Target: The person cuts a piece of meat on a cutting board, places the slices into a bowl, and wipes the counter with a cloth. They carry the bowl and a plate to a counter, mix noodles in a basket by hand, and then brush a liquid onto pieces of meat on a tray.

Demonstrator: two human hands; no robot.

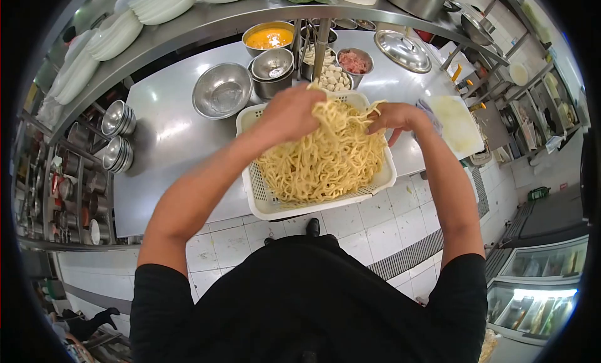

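A white plastic basket (pixel 258 203) full of thick yellow noodles (pixel 322 166) rests on the front edge of a steel counter (pixel 169 144). My left hand (pixel 289 114) is closed on a bunch of noodles lifted above the basket's far side. My right hand (pixel 395 117) grips strands at the basket's far right corner. The raised noodles stretch between both hands and hang down into the pile.
Behind the basket stand an empty steel bowl (pixel 221 89), stacked bowls (pixel 271 67), a bowl of orange sauce (pixel 268 37), tubs of white pieces (pixel 334 79) and pink meat (pixel 354 61), and a pot lid (pixel 403 50). A white cutting board (pixel 458 122) lies right. Plates fill the shelf above.
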